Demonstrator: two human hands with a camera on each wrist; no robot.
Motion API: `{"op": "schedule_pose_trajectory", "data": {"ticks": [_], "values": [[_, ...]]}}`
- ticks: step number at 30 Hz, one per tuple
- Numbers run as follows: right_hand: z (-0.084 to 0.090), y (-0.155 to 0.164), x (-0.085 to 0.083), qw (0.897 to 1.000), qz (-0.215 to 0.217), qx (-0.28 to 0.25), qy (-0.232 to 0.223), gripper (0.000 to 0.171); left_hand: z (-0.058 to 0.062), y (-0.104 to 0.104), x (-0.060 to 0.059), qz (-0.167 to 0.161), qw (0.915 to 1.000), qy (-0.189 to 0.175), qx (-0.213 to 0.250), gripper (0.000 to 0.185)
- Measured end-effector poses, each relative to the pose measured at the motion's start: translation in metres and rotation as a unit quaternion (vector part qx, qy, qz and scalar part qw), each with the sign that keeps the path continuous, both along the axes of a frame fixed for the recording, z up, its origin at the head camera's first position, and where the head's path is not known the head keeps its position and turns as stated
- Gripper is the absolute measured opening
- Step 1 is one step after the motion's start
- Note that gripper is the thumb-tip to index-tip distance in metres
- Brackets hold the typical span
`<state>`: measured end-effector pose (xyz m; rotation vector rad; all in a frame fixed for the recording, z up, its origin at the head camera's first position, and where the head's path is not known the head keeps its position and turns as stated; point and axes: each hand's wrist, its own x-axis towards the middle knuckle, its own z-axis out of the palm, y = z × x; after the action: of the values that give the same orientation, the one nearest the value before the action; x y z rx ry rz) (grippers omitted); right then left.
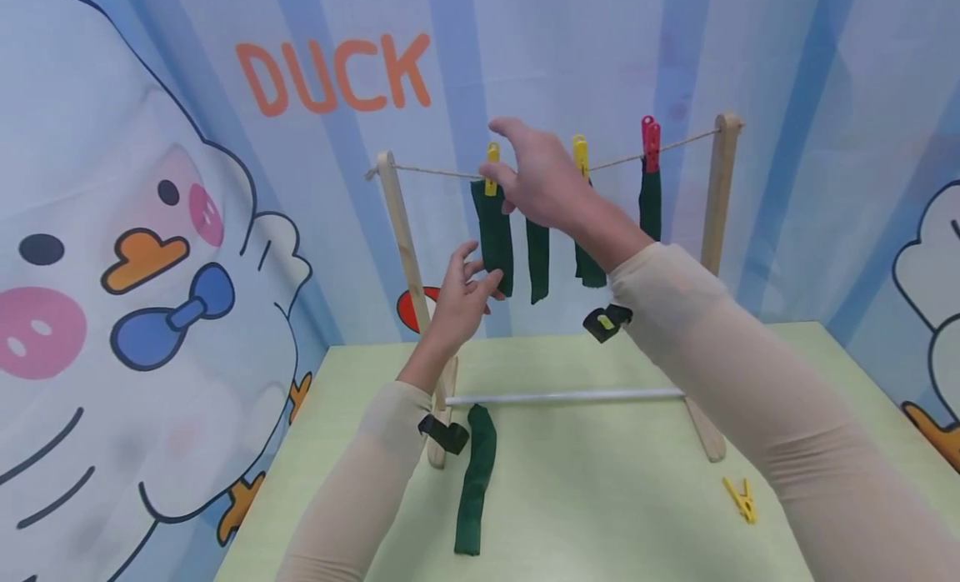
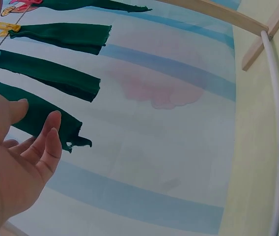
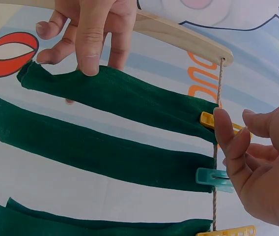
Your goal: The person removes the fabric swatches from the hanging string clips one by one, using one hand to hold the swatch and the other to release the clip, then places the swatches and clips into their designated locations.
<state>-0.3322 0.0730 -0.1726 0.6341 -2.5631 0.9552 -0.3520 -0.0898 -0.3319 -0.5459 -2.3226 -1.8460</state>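
Observation:
A dark green cloth strip point(image 1: 495, 236) hangs from the rope point(image 1: 435, 172) by a yellow clothespin point(image 3: 207, 120). My right hand point(image 1: 547, 178) is beside that clothespin, its fingers parted and not squeezing it. Lower down, my left hand point(image 1: 461, 303) touches the strip's free end with loosely spread fingers; in the right wrist view one finger rests on its edge. A second green strip point(image 3: 105, 152) hangs from a teal clothespin point(image 3: 208, 176), which my right hand hides in the head view. Farther right hang strips under another yellow clothespin point(image 1: 581, 154) and a red clothespin point(image 1: 651, 148).
Wooden posts point(image 1: 717, 190) hold the rope, with a white rod point(image 1: 562, 396) joining them low down. On the pale green table point(image 1: 585, 499) lie another green strip point(image 1: 475, 482) and a loose yellow clothespin point(image 1: 742, 500). A duck-printed curtain point(image 1: 480, 32) stands behind.

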Motion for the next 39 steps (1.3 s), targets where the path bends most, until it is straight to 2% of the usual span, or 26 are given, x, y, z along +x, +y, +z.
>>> {"op": "schedule_pose_trajectory", "data": {"ticks": [7,16,27,39], "values": [[0.0001,-0.0043,-0.0033,1.0,0.0,0.002,-0.017,0.062,-0.0021,0.0026,-0.0016,-0.002,0.9999,0.011,-0.001,0.055],[0.0004,-0.0053,-0.0028,1.0,0.001,0.006,-0.017,0.057,-0.0032,0.0022,-0.0004,-0.001,0.999,0.032,-0.032,0.024],[-0.004,-0.0057,-0.0029,1.0,0.01,-0.002,-0.006,0.046,-0.0051,0.0023,-0.0023,-0.013,0.9991,0.032,-0.024,0.02],[-0.0041,-0.0085,-0.0039,1.0,0.007,-0.013,0.02,0.045,-0.0038,0.0044,-0.0006,-0.024,0.9987,0.036,-0.027,0.019]]}}
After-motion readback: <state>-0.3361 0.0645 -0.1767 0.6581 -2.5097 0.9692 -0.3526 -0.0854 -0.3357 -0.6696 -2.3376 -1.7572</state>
